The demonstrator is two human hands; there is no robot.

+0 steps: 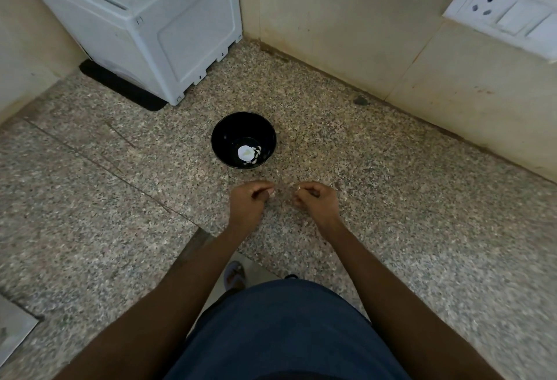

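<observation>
Both hands (pixel 249 202) (pixel 317 200) curled around scraps (pixel 272 194)

No writing, brand or number is legible on the white appliance (pixel 135 27), switch plate (pixel 506 15) or black bowl (pixel 224 135) beyond the fingers (pixel 259 185).

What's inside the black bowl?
The round black bowl on the speckled stone counter holds one larger white piece and several small white bits. Whatever lies under them is covered. Left hand and right hand each pinch a pale scrap.
</observation>
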